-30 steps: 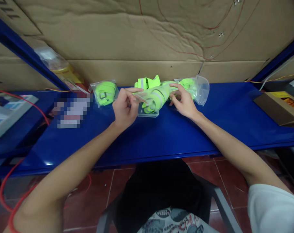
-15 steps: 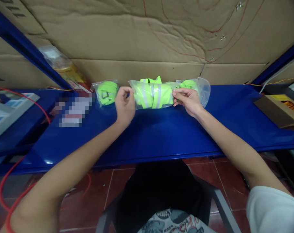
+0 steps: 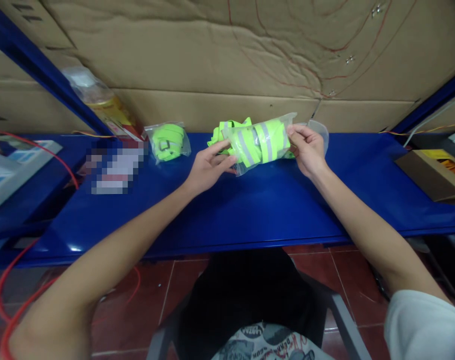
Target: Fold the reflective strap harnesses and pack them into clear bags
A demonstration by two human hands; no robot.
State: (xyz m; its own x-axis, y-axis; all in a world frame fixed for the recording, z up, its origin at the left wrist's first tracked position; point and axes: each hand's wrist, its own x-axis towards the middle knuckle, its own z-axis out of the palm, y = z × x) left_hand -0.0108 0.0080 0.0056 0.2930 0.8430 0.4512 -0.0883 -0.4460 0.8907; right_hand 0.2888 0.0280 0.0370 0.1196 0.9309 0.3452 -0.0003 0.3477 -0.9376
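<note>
Above the blue bench, held clear of its top, was a clear bag stuffed with rolled neon-green strap with grey bands, tilted with its right end higher. Right hand had its grip pinched shut on the bag's right end, near the mouth. Left hand met the bag's lower left end, thumb on top and fingers underneath; whether that grip squeezed or only propped could not be told. Loose green strap lay on the bench just behind the bag, a second packed bag sat further left, and another clear bag peeked out behind the right hand. Cardboard backed the bench, and a brown box sat far right. Risks, as a judgement: slick film could slip out of the right pinch, since the pinch sat on a thin edge; if the mouth was unsealed, the tilt could let the roll slide out; the loose strap behind could snag on the bag.
</note>
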